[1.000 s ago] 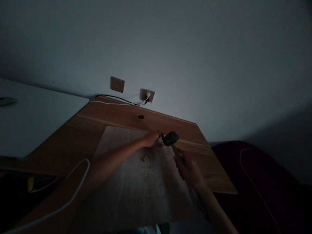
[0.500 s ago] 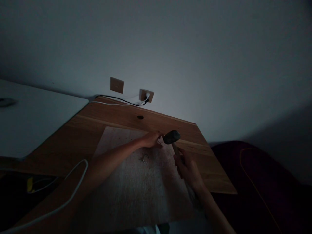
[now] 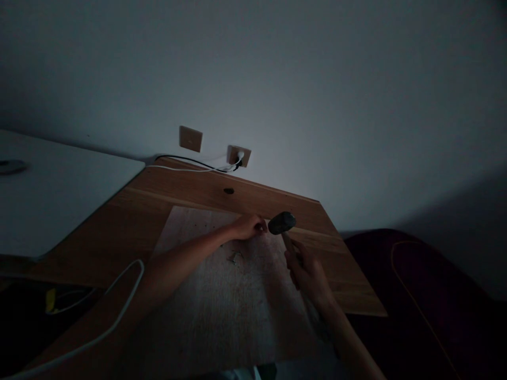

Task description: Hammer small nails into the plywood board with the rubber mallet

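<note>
My right hand (image 3: 307, 272) is wrapped round the wooden handle of a hammer (image 3: 282, 223). The dark hammer head is raised just to the right of my left hand (image 3: 252, 226). At the far right part of a pale wooden board (image 3: 214, 306), the fingers of my left hand are curled together over the surface. Whatever they pinch is too small and dark to make out. A few loose nails (image 3: 235, 257) lie on the board below my left wrist. Several small dark spots, nail heads or holes, form a row near the board's far left corner.
Under the board is a brown wooden desk (image 3: 336, 253) with a round cable hole (image 3: 228, 191). Black and white cords run to a wall socket (image 3: 239, 156). A white panel (image 3: 59, 195) stands at left, and a white cable (image 3: 127, 301) loops across my left forearm.
The hammer and my right hand have shifted very slightly to the right. My left fingers have curled in more over the same spot on the board.
</note>
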A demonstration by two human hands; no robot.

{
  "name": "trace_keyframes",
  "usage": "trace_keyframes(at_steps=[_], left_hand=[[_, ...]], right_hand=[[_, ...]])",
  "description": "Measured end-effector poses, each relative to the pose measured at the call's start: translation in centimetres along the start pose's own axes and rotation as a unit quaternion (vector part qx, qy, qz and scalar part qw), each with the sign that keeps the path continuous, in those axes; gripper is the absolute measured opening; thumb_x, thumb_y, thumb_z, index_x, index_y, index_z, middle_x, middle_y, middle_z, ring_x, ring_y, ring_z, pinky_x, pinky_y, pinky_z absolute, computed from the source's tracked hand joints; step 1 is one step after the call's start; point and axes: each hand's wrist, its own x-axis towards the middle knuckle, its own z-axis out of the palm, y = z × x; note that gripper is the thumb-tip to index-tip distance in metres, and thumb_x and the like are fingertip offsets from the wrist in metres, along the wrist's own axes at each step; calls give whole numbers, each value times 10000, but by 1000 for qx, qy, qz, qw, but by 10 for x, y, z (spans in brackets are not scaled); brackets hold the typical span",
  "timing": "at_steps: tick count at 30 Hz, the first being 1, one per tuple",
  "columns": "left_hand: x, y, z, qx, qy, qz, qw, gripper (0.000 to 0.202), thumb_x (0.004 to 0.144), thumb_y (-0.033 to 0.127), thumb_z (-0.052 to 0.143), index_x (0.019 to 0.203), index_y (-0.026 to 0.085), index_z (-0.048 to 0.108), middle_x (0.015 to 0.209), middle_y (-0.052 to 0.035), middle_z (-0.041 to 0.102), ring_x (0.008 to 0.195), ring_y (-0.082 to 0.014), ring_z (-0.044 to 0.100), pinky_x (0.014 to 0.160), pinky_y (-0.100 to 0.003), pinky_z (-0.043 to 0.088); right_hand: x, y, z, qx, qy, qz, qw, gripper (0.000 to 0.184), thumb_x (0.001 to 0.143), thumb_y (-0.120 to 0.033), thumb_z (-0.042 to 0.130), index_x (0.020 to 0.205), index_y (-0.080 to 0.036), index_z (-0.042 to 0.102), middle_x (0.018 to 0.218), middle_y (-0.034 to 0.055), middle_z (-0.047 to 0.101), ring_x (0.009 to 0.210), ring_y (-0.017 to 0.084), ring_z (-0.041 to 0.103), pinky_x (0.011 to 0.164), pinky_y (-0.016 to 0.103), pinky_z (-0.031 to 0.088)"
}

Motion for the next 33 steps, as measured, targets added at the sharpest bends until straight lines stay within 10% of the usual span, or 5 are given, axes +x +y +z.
trace_keyframes(at_steps=[8,18,33], left_hand=[[-5,4,0,37,22,-31,999,629,731,302,938,1309,192,716,1183,-90,737,1002,-257,702,810,-298,501],[0,-3,4,5,22,-11,1000,82,869,216,761,936,171,774,925,-39,736,831,-184,664,746,-266,452],[-1,-5,4,24,-3,2,1000,338,802,256,825,1117,158,752,1023,-61,752,857,-211,679,722,-274,458]], right_hand=[[5,-2,2,-54,-33,-17,998,664,910,-603,500,1363,-131,615,676,-16,641,407,149,562,382,255,455],[1,-8,0,-54,5,-22,998,676,946,-587,508,1418,-116,622,700,23,698,434,171,611,398,256,468],[6,-7,-1,-93,-22,-35,995,647,953,-562,470,1401,-123,625,723,39,705,433,175,600,425,275,472]])
